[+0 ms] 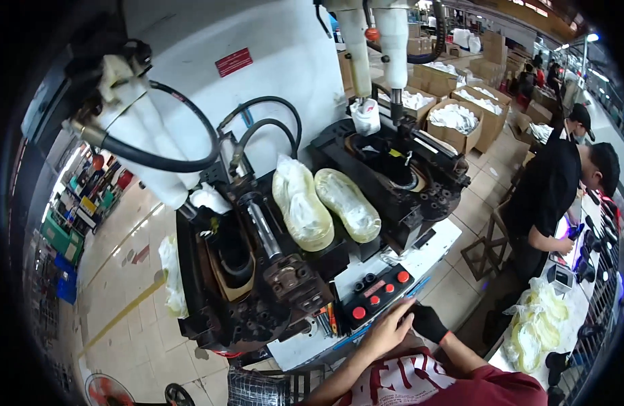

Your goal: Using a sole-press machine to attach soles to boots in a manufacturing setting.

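While hands (410, 323) rest by button panel (379, 292), plastic-wrapped lasts (325, 203) behind

We count two plastic-wrapped shoe lasts (302, 203) (349, 203), four red buttons (358, 312) on the control panel (373, 298), two hands (387, 330) (428, 323).

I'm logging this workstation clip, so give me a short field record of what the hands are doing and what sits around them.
left hand: bare, fingers resting at the edge of the control panel
right hand: in a black glove, beside the left hand at the panel's right end
control panel: black box with red buttons, on a white ledge
machine: dark, with two open moulds
wrapped shoe forms: two, yellowish, in clear plastic, lying side by side between the moulds
co-worker: in black, standing at the right bench
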Tool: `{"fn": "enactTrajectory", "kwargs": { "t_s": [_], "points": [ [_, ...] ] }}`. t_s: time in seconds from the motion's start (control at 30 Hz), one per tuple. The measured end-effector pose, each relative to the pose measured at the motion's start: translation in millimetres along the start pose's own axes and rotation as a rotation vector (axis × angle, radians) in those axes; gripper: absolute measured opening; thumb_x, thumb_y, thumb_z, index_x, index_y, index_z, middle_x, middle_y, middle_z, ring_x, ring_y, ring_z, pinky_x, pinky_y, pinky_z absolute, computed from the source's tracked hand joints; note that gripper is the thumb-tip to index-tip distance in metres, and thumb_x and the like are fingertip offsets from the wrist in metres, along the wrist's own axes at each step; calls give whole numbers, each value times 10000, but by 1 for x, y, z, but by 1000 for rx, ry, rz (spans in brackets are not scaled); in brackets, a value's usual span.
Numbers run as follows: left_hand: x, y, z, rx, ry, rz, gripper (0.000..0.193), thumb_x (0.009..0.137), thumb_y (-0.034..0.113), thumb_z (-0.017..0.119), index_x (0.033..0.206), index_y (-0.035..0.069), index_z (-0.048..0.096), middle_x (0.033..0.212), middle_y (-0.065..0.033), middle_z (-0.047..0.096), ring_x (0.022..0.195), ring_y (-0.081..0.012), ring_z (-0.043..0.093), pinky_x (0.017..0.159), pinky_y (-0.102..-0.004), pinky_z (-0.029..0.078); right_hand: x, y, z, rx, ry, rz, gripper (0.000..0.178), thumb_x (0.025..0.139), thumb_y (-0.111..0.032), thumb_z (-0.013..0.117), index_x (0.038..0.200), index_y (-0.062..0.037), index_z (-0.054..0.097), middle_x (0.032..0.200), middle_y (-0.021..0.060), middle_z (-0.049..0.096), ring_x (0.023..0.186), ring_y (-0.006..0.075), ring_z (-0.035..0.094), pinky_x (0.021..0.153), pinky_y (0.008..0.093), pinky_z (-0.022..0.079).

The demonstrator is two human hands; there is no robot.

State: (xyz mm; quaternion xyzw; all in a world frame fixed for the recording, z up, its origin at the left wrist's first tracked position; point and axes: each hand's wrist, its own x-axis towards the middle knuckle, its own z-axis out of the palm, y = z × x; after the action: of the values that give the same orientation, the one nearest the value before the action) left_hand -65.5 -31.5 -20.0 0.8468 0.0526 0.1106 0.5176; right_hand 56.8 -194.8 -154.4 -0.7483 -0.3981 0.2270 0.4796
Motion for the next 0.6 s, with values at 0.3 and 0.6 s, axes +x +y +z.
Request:
{"fn": "enactTrajectory", "kwargs": {
  "t_s": [0.3,0.6],
  "points": [
    [330,13,-19,858,-167,-318,605,991,440,442,1565,261,370,1620,-268,264,1519,-454,186,1231,-588,66,264,-104,-191,141,608,-292,536,958,-147,689,1440,-26,489,1211,128,659,1072,167,634,950,313,509],
    [418,-11,8,869,-285,-605,756,949,414,425,1596,60,259,1670,-180,179,1565,-353,57,1252,-513,-10,402,-26,-221,-63,292,-363,968,810,-419,810,1535,3,329,1360,256,589,1269,306,591,1046,378,471]
  ]
}}
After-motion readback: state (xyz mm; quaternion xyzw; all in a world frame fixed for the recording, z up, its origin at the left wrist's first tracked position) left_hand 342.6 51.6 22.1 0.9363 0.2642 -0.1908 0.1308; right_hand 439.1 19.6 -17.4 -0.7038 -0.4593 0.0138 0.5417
